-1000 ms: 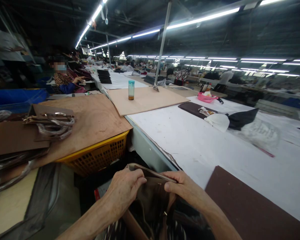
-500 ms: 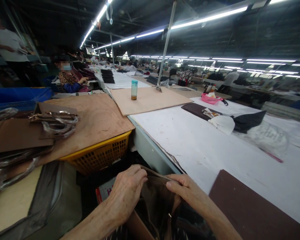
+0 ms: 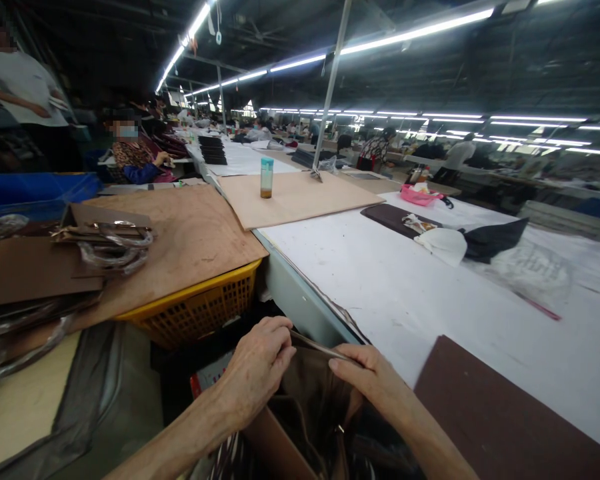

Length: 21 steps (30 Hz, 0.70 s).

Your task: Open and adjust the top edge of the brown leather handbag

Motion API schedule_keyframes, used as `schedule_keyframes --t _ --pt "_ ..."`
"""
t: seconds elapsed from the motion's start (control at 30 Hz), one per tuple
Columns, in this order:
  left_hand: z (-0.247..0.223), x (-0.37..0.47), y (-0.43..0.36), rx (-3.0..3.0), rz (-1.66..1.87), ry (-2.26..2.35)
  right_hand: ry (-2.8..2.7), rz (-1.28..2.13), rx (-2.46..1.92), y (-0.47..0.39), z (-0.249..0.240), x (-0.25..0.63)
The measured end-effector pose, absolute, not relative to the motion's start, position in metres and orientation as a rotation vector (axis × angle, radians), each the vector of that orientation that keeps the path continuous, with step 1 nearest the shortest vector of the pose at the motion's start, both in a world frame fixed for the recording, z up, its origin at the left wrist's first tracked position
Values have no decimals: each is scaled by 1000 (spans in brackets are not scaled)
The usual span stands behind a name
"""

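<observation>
Nearest, low in the middle, both hands grasp a brown leather piece (image 3: 313,393) by its upper edge: the left hand (image 3: 257,370) pinches the left end, the right hand (image 3: 373,380) pinches the right end, fingers curled over it. Just right of them a dark brown panel (image 3: 500,420) lies on the white table (image 3: 390,287). To the left, a yellow crate (image 3: 200,307) sits under a plywood board (image 3: 190,233) that carries wrapped handles (image 3: 113,243). Farther along the table lie a white cap (image 3: 443,243) and black cloth (image 3: 495,239). Farther still, a capped bottle (image 3: 266,178) stands upright on a tan board (image 3: 300,195). At far left, a seated person (image 3: 133,157) works.
</observation>
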State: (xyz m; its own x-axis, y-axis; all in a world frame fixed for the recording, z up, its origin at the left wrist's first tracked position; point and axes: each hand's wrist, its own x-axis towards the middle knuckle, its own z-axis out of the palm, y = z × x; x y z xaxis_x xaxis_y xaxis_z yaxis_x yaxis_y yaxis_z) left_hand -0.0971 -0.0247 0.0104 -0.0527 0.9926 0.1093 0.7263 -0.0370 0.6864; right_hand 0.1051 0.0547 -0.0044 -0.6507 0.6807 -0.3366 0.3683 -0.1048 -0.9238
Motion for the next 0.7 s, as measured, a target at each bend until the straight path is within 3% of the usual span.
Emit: schedule_keyframes --t 0.33,0.7 --pt "0 -109 -17 1819 985 1638 -2114 1614 -1163 50 -1 108" --pt "-5 -104 -12 1708 1033 1781 -2108 1620 -1194 45 -5 112"
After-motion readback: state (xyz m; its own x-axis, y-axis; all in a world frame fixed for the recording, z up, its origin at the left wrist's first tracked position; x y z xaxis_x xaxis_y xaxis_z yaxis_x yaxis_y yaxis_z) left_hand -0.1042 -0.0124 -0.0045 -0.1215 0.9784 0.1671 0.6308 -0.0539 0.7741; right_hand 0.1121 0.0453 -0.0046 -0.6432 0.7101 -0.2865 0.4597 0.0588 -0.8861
